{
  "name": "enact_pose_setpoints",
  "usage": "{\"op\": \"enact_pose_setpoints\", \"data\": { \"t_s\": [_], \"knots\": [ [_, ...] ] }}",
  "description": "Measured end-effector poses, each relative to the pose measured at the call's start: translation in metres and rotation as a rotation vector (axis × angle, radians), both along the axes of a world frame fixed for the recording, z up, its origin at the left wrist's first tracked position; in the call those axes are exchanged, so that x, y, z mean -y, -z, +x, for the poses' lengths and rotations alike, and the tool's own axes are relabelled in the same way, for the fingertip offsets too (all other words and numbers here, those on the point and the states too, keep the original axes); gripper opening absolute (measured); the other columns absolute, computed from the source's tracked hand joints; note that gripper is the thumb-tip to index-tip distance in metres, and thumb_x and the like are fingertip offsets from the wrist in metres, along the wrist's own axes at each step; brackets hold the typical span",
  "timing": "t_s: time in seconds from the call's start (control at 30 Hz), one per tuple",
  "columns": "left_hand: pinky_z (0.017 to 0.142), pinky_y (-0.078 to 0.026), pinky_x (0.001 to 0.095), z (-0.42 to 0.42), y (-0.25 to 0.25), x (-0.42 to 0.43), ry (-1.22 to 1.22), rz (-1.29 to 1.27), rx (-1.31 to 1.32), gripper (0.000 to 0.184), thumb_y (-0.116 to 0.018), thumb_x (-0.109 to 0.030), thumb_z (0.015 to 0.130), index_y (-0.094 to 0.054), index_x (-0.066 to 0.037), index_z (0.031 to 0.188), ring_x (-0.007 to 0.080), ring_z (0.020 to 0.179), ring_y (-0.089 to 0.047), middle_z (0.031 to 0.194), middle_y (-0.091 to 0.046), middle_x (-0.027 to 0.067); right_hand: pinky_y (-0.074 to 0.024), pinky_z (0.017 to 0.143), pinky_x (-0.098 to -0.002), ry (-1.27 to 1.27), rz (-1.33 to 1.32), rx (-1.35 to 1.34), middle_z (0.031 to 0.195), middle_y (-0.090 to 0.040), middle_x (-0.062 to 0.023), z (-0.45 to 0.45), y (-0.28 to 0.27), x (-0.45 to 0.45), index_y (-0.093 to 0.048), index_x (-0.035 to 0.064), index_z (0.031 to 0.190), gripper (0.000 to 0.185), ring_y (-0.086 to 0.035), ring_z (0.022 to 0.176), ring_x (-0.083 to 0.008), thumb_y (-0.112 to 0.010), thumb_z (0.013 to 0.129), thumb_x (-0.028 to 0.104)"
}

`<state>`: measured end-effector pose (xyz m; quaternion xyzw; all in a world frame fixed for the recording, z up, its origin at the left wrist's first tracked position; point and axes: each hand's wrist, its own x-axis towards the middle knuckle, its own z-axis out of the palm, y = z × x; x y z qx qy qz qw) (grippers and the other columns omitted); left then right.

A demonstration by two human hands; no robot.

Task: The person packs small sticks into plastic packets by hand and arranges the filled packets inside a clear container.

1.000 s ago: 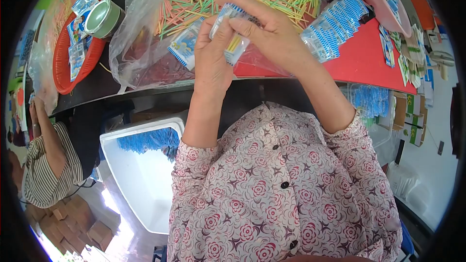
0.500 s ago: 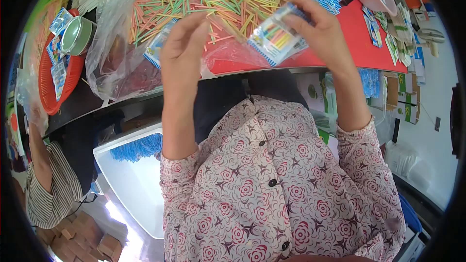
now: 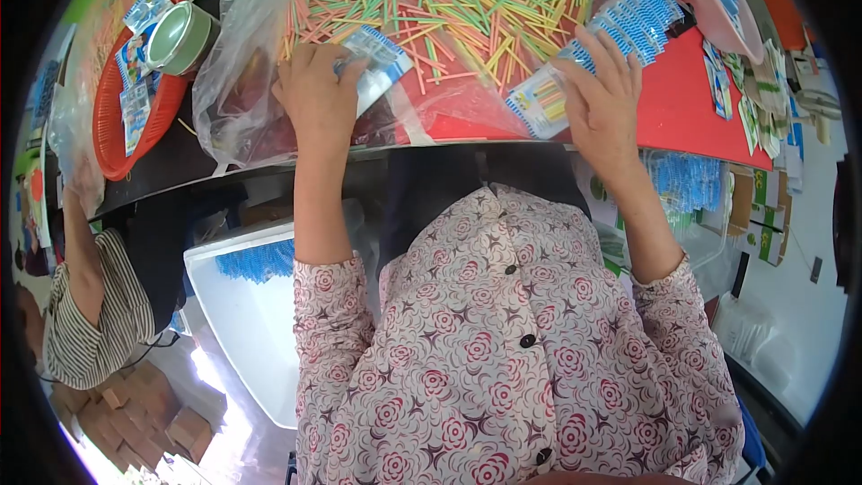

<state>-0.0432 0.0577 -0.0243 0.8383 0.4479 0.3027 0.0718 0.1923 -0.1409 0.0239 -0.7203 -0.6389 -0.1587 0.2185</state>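
Observation:
My left hand (image 3: 319,94) is at the near edge of a heap of thin coloured sticks (image 3: 431,0), its thumb and fingers closed on a blue-and-white plastic packet (image 3: 382,67). My right hand (image 3: 606,99) rests with fingers stretched out over a packet of coloured sticks (image 3: 543,103), the thumb touching it. That packet lies at the near end of an overlapping row of blue-edged packets (image 3: 633,22). Part of the left packet is hidden behind my fingers.
Clear plastic sheeting (image 3: 242,54) lies around the heap on the red tabletop (image 3: 669,108). A red basket (image 3: 108,117) with packets and a green-grey cup (image 3: 180,40) stand left. A pink basin (image 3: 718,9) is right. A white bin (image 3: 247,323) sits below. Another person's striped sleeve (image 3: 94,314) shows left.
My right hand has brought the stick-filled packet to the row of packets, and its fingers have spread. My left hand has lowered onto the other packet, which has shifted right.

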Motion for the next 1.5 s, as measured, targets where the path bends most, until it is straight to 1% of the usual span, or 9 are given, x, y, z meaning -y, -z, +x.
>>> {"op": "enact_pose_setpoints", "data": {
  "t_s": [0.2, 0.3, 0.53, 0.67, 0.77, 0.93, 1.37, 1.47, 1.5],
  "knots": [
    [0.086, -0.036, 0.0446, -0.001, 0.004, -0.006, -0.024, -0.033, 0.016, 0.013, -0.070, -0.020, 0.075, -0.067, -0.011, 0.084, 0.0292, 0.097, -0.053, 0.096, -0.062, 0.0023, -0.0318, 0.102, -0.0413, -0.124, 0.042, -0.075, 0.122, -0.057, -0.0105, -0.015, -0.016, -0.021, -0.066, 0.0093, 0.105, 0.024, -0.050, 0.119, -0.0287, -0.057, 0.084, 0.004],
    [0.087, -0.036, 0.0428, 0.000, 0.001, -0.005, 0.020, 0.041, 0.122, 0.010, -0.070, -0.017, 0.075, -0.067, -0.011, 0.082, 0.0289, 0.098, -0.053, 0.099, -0.062, 0.0021, -0.0431, 0.089, -0.0311, -0.271, -0.002, -0.630, 0.108, -0.064, -0.0110, -0.036, -0.020, -0.048, -0.065, 0.0041, 0.104, 0.019, -0.059, 0.105, -0.0223, -0.058, 0.088, 0.011],
    [0.085, -0.041, 0.0379, 0.011, -0.028, 0.027, 0.251, 0.252, 0.390, 0.015, -0.071, -0.007, 0.072, -0.067, -0.012, 0.086, 0.0286, 0.102, -0.054, 0.105, -0.062, 0.0058, -0.0466, 0.070, -0.0214, -0.141, -0.434, -0.938, 0.083, -0.065, -0.0026, -0.069, -0.034, -0.109, -0.066, 0.0008, 0.099, 0.021, -0.057, 0.076, -0.0050, -0.060, 0.091, 0.020],
    [0.079, -0.046, 0.0313, 0.014, -0.038, 0.041, 0.296, 0.030, 0.557, 0.026, -0.070, -0.003, 0.075, -0.066, -0.011, 0.099, 0.0202, 0.097, -0.057, 0.103, -0.061, 0.0059, -0.0464, 0.067, -0.0204, -0.216, -0.311, -1.135, 0.080, -0.064, 0.0015, -0.065, -0.024, -0.099, -0.066, 0.0012, 0.099, 0.020, -0.055, 0.073, -0.0029, -0.062, 0.089, 0.018],
    [0.074, -0.046, 0.0231, 0.012, -0.047, 0.045, 0.265, -0.904, 1.007, 0.032, -0.069, -0.003, 0.080, -0.062, -0.007, 0.110, 0.0104, 0.090, -0.056, 0.096, -0.061, 0.0028, -0.0464, 0.066, -0.0202, -0.230, -0.265, -1.188, 0.081, -0.064, 0.0020, -0.062, -0.015, -0.093, -0.066, 0.0007, 0.098, 0.019, -0.055, 0.073, -0.0028, -0.063, 0.088, 0.016],
    [0.073, -0.045, 0.0188, 0.009, -0.045, 0.040, 0.384, -0.996, 0.948, 0.029, -0.066, -0.003, 0.084, -0.060, -0.002, 0.112, 0.0054, 0.083, -0.056, 0.090, -0.060, 0.0015, -0.0468, 0.066, -0.0207, -0.231, -0.211, -1.336, 0.078, -0.064, 0.0018, -0.062, -0.014, -0.093, -0.067, 0.0006, 0.095, 0.015, -0.055, 0.072, -0.0027, -0.065, 0.087, 0.012],
    [0.069, -0.043, 0.0196, 0.014, -0.036, 0.029, 0.371, -0.904, 0.901, 0.005, -0.064, -0.004, 0.085, -0.064, -0.002, 0.089, 0.0049, 0.076, -0.053, 0.083, -0.062, -0.0003, -0.0462, 0.058, -0.0225, -0.185, -0.551, -1.093, 0.069, -0.062, -0.0002, -0.039, -0.042, -0.116, -0.069, 0.0026, 0.095, 0.024, -0.055, 0.064, -0.0053, -0.061, 0.089, 0.025],
    [0.068, -0.042, 0.0195, 0.012, -0.031, 0.027, 0.295, -0.805, 0.889, 0.004, -0.064, -0.005, 0.086, -0.062, -0.002, 0.088, 0.0046, 0.075, -0.052, 0.083, -0.062, -0.0005, -0.0481, 0.063, -0.0243, -0.288, -0.348, -0.743, 0.077, -0.063, -0.0020, 0.008, -0.031, -0.145, -0.068, 0.0046, 0.097, 0.021, -0.059, 0.070, -0.0075, -0.059, 0.091, 0.023],
    [0.068, -0.042, 0.0195, 0.012, -0.031, 0.028, 0.285, -0.802, 0.929, 0.004, -0.064, -0.005, 0.086, -0.062, -0.002, 0.088, 0.0046, 0.075, -0.052, 0.083, -0.062, -0.0005, -0.0491, 0.069, -0.0257, -0.358, -0.235, -0.310, 0.084, -0.064, -0.0040, 0.026, -0.021, -0.156, -0.065, 0.0041, 0.103, 0.021, -0.060, 0.075, -0.0097, -0.057, 0.093, 0.021]
  ]
}}
